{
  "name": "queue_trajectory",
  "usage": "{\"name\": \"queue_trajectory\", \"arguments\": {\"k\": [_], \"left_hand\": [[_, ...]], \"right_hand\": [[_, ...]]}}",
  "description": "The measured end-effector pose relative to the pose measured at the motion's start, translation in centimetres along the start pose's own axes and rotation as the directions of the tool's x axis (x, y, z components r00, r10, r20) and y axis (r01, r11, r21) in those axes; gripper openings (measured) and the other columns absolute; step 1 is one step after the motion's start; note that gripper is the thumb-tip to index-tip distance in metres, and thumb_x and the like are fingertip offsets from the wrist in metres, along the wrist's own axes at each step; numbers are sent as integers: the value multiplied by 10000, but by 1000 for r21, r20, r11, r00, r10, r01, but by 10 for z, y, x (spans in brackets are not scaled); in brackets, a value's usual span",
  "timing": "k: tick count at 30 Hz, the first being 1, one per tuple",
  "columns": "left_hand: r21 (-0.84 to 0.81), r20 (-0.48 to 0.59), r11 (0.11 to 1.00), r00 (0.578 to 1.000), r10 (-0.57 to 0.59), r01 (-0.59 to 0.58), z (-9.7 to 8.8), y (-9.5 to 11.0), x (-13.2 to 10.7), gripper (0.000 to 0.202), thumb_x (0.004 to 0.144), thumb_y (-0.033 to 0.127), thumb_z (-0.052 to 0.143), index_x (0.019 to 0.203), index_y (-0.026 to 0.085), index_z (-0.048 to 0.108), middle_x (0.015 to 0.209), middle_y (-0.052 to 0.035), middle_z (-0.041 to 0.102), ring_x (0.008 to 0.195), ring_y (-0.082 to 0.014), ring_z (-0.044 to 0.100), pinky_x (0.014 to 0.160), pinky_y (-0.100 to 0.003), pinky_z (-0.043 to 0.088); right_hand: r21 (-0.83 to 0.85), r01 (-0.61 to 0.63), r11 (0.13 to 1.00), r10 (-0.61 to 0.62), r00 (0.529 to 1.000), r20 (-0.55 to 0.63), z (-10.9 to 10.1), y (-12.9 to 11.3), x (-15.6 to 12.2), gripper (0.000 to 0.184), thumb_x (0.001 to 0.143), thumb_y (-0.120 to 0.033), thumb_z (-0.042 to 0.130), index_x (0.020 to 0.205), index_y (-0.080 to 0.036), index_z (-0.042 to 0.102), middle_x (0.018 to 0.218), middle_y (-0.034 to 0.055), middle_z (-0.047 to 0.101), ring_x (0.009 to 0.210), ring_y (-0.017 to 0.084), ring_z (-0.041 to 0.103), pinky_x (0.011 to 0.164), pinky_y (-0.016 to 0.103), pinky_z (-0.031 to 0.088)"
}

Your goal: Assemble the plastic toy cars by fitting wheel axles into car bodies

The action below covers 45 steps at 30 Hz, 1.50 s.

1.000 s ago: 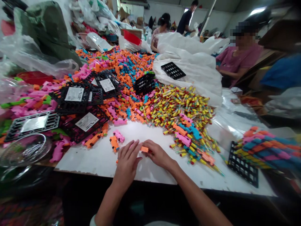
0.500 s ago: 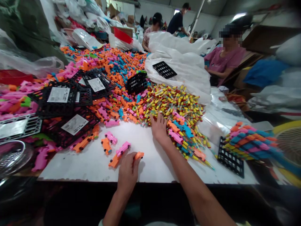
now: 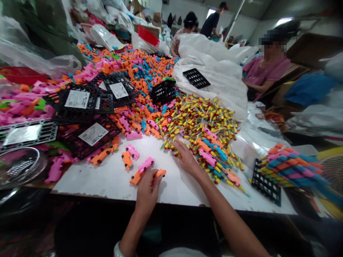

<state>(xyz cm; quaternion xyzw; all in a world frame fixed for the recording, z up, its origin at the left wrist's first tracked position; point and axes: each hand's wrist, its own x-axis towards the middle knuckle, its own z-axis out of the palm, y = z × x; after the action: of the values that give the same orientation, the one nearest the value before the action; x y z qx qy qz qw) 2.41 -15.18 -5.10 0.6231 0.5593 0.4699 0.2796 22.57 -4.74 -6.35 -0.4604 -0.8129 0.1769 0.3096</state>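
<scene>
My left hand [image 3: 148, 191] is closed round an orange toy car [image 3: 160, 173], whose front end sticks out past the thumb. Beside it on the white tabletop [image 3: 102, 182] lie a pink toy car [image 3: 146, 164] and another orange toy car [image 3: 136, 177], the latter partly behind my fingers. My right hand [image 3: 185, 159] rests at the near edge of a heap of small clear tubes with yellow and red ends [image 3: 198, 117]. Its fingers are stretched out among the closest tubes. To its right, several toy cars with tubes attached [image 3: 211, 150] lie in a bunch.
Loose toy cars [image 3: 142, 71] form a big heap at back left. Black grid trays with labels [image 3: 77, 100] lie on it. At right, a black rack [image 3: 266, 182] holds cars and tubes, near a yellow fan [image 3: 332, 160]. A person in pink [image 3: 268, 71] sits beyond white plastic sheeting [image 3: 211, 60].
The view has shifted, so most things sit further right in the picture. My right hand has drawn back slightly from the tube heap. The left hand keeps the orange toy car.
</scene>
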Motion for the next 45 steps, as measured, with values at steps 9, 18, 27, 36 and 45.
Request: {"name": "queue_trajectory", "arguments": {"k": [9,18,27,36,45], "left_hand": [[19,4,1000,1000,3,-3,2,-3,-1,228,913,377,521,1045,213,610,982,-42,677,927,-179,630,839,-308,504],[18,42,1000,999,-17,16,1,-5,-1,239,916,383,517,1052,212,613,1007,-57,675,982,-195,618,878,-334,492],[21,11,999,999,-40,40,2,-4,-2,251,907,391,526,1046,203,619,1000,-62,683,952,-196,629,867,-344,509],[9,5,1000,1000,-7,7,1,-1,0,246,906,386,530,1026,197,632,974,-61,690,924,-189,640,835,-321,522],[13,-13,1000,1000,0,0,1,-3,0,234,906,373,538,1047,204,619,986,-51,690,935,-185,641,838,-312,516]], "right_hand": [[-69,43,997,-50,993,-102,-18,-9,-5,496,856,-25,420,1296,-220,543,1301,107,563,1237,232,477,1063,456,399],[-160,50,986,-52,999,-10,4,-19,13,187,909,-151,510,1027,-203,647,1014,75,619,957,217,502,857,350,413],[-300,202,932,-170,977,127,6,-6,41,180,952,-221,470,1026,-180,629,1018,84,599,954,216,494,839,327,415],[-227,124,966,-110,991,74,11,-14,45,167,931,-135,456,1041,-158,579,943,77,579,870,195,506,794,302,422],[-224,104,969,-107,994,-1,20,-21,71,129,906,-157,526,956,-171,645,902,76,574,902,208,512,815,318,425]]}}
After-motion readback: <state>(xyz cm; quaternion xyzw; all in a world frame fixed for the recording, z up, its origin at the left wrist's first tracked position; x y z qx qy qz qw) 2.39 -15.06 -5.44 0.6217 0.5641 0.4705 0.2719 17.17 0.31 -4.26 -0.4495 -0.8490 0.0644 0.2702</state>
